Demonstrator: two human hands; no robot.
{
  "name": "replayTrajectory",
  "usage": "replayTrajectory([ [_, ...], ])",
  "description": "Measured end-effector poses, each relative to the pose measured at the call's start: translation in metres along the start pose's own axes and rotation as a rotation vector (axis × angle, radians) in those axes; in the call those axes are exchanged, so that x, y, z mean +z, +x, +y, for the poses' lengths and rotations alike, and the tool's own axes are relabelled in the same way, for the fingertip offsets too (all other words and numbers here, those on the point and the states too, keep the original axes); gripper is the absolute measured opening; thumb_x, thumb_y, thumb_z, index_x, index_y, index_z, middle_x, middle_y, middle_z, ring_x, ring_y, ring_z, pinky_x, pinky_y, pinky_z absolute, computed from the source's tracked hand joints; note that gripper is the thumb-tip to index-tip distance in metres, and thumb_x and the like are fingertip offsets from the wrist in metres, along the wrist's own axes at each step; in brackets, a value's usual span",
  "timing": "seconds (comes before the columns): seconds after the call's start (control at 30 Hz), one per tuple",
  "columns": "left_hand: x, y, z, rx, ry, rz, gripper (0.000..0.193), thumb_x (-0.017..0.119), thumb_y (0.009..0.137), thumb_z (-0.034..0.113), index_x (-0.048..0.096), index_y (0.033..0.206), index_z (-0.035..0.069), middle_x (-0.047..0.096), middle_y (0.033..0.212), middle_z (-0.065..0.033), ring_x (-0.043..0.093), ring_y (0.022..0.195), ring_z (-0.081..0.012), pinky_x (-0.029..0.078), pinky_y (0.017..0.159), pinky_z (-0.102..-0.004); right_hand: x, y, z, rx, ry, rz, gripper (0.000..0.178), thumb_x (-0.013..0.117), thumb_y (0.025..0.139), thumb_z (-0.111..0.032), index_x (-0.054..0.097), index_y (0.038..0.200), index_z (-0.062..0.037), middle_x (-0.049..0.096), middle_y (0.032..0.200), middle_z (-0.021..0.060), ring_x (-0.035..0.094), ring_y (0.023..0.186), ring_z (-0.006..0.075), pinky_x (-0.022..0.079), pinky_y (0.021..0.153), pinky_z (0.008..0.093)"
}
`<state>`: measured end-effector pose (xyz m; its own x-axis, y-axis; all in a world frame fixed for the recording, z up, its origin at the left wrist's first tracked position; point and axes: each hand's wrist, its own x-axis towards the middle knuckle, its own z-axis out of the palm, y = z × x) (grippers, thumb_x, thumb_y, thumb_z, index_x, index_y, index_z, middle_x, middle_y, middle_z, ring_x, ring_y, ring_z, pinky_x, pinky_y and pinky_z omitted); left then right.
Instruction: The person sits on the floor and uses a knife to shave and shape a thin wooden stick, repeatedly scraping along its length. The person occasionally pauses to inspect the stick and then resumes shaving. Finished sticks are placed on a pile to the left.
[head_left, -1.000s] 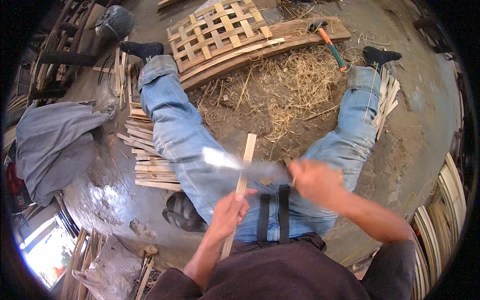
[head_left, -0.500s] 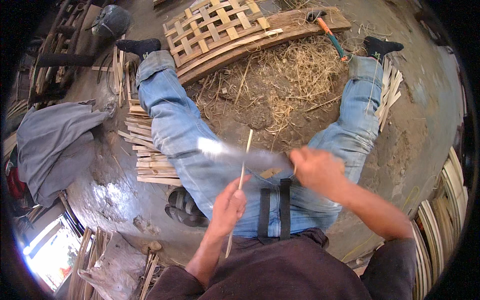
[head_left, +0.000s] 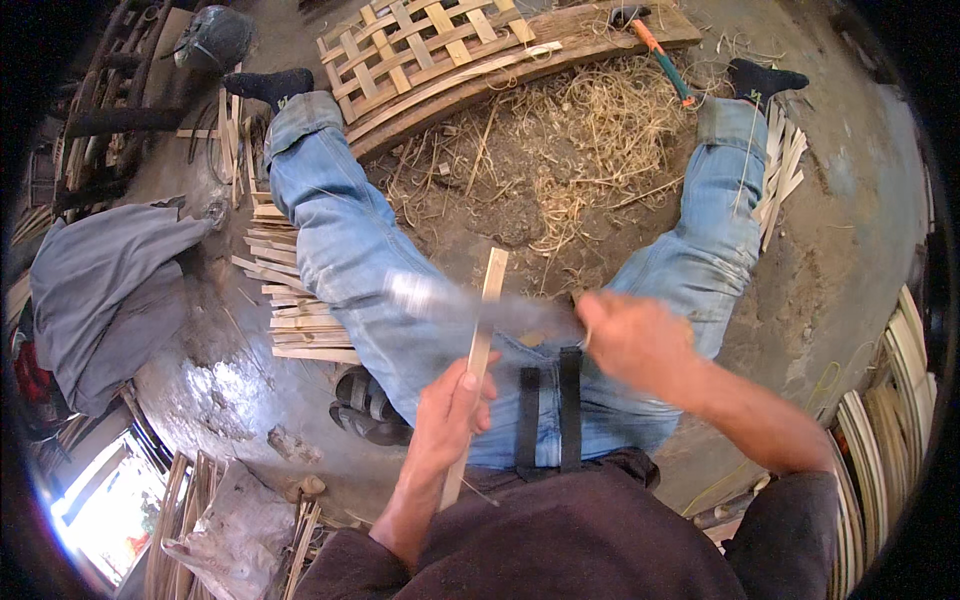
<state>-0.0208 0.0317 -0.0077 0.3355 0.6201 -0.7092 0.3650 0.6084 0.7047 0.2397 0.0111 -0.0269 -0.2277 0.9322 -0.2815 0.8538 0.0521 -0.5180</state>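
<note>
Worn gray floor (head_left: pixel 250 420) surrounded a seated person at work, with gray cloth (head_left: pixel 110 290) draped at far left and a stack of narrow slats (head_left: pixel 310 325) beyond the left hand (head_left: pixel 452 410). That hand was curled firmly around a pale flat strip (head_left: pixel 482 345), thumb along its face, the far end jutting ahead of the fingers. Between the hands, a motion-blurred knife (head_left: pixel 540 318) crossed the strip; whether its edge touched could not be told. At the knife's near end, the right hand (head_left: pixel 640 340), well apart from the left, was closed in a fist, mostly hiding the handle. Good control appeared to call for a steady strip, a shallow blade angle and a left thumb clear of the edge. Farther right were long curved strips (head_left: pixel 865 440).
</note>
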Motion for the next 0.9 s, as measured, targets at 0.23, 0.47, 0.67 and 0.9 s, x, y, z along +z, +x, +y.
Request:
replayTrajectory([
  [0.23,-0.009,0.003,-0.02,0.07,0.246,0.03,0.04,0.039,0.104,0.028,0.057,0.128,0.0,0.055,0.081,-0.0004,0.047,0.058,-0.0064,0.041,0.052,-0.023,-0.007,-0.009,-0.02,-0.121,-0.066,-0.107,0.016,0.058,0.084,-0.011,0.05,0.095,-0.003,0.064,0.083,0.0187,0.066,0.073,0.0393,0.054,0.059,0.0486],
  [0.47,-0.005,0.011,-0.017,-0.179,-0.346,-0.185,0.051,0.041,0.103,0.038,0.048,0.137,0.001,0.056,0.083,0.0005,0.05,0.064,-0.0069,0.043,0.058,-0.0237,-0.047,0.009,-0.053,0.159,0.059,-0.079,0.012,0.053,0.086,-0.012,0.049,0.094,-0.0034,0.062,0.081,0.0162,0.066,0.072,0.0352,0.052,0.056,0.0449],
  [0.67,-0.001,0.012,-0.009,-0.159,-0.493,-0.264,0.061,0.046,0.1,0.047,0.046,0.139,0.001,0.051,0.08,0.0035,0.047,0.064,-0.0056,0.04,0.055,-0.0226,-0.082,0.001,-0.123,0.003,-0.25,-0.036,0.01,0.058,0.083,-0.015,0.055,0.09,-0.0084,0.059,0.07,0.0056,0.068,0.065,0.0209,0.055,0.052,0.0379],
  [0.9,0.002,0.012,-0.016,-0.254,-0.419,-0.21,0.048,0.048,0.1,0.036,0.046,0.135,0.002,0.037,0.077,0.005,0.029,0.056,-0.0025,0.025,0.047,-0.0173,0.005,-0.012,-0.033,-0.008,-0.036,-0.087,0.021,0.064,0.08,-0.015,0.05,0.091,-0.0042,0.06,0.077,0.0154,0.066,0.069,0.0335,0.054,0.058,0.0427],
])
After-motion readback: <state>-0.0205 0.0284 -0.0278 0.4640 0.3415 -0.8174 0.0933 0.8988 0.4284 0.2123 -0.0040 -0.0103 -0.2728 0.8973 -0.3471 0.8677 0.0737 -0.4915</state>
